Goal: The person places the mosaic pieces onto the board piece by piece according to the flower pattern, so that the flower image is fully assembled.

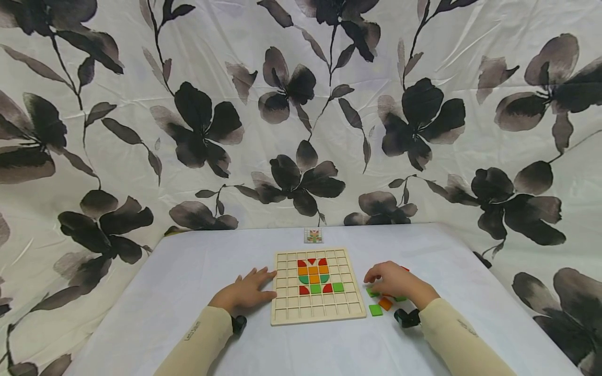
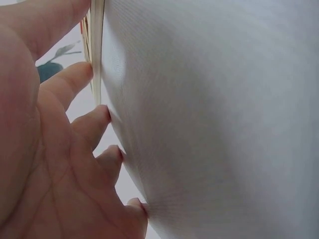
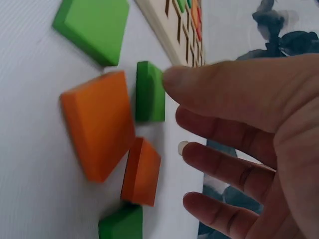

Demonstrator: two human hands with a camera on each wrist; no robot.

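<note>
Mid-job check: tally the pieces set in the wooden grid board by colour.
Red pieces: 5
Orange squares: 4
Light green squares: 2
Dark green half-circles: 2
Total: 13

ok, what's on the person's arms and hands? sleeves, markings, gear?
Long pale cream sleeves, left and right, each with small dark lettering on the forearm, too small to read surely. A black device at the left wrist, another at the right. Left hand and right hand: no gloves.
</note>
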